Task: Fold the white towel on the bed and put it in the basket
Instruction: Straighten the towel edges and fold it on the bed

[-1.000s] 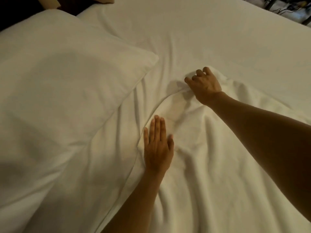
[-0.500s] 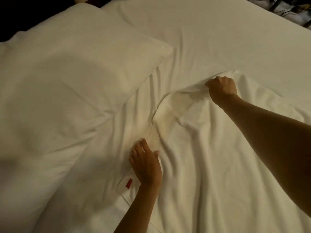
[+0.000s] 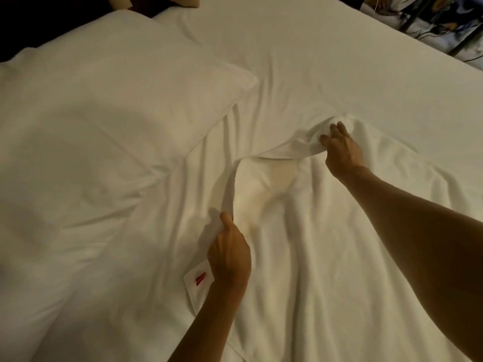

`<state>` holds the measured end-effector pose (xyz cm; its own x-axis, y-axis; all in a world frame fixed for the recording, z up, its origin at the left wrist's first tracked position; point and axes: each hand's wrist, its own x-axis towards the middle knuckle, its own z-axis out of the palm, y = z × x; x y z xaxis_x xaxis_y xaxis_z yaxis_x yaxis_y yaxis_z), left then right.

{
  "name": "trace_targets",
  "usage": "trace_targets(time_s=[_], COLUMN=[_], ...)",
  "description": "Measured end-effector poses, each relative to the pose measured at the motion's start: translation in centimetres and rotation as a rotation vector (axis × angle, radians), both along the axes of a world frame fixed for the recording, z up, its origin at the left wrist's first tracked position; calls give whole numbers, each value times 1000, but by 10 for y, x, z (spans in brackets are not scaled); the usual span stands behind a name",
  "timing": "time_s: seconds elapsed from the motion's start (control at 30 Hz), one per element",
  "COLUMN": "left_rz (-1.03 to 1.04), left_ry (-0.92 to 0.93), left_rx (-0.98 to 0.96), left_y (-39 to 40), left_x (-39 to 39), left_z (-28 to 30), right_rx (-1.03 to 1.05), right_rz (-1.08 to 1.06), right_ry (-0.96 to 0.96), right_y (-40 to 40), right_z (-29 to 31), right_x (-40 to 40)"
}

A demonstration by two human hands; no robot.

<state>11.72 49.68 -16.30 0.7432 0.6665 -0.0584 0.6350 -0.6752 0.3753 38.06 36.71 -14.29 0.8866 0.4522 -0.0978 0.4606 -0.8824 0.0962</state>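
Note:
The white towel [image 3: 308,244] lies rumpled on the bed, covering the lower right of the view. My left hand [image 3: 230,253] pinches its left edge, thumb on top, just above a corner that carries a small red label [image 3: 200,279]. My right hand [image 3: 342,150] grips the towel's far edge, where the cloth bunches up between thumb and fingers. The stretch of edge between both hands is raised off the sheet. No basket is in view.
A large white pillow [image 3: 104,121] fills the left side, close to the towel's left edge. The white bed sheet [image 3: 313,56] stretches away behind the towel. Dark furniture and cables [image 3: 444,19] stand past the bed's far right corner.
My left hand went from lying flat on the towel to pinching its edge nearer to me. My right hand tightened on the far edge and lifted it. The red label came into view.

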Motion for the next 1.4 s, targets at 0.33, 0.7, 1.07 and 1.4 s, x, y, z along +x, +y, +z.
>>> trace_targets(time_s=[0.33,0.7,1.07,1.4], left_rz=[-161,-170,-307,-300], left_ry=[-25,64,20,-53], left_rx=[80,-47,-134,-275], left_y=[-91,-280,-398,-482], left_x=[-26,-76,-116,-111], left_z=[-7,30,32,40], right_rx=[-201,-246,6,555], right_rz=[76,33,-127,-450], right_ry=[-231,-154,-53,1], right_y=[-107,-305,-457,-528], right_z=[19,69,81,61], right_x=[-4,-72,-137,-142])
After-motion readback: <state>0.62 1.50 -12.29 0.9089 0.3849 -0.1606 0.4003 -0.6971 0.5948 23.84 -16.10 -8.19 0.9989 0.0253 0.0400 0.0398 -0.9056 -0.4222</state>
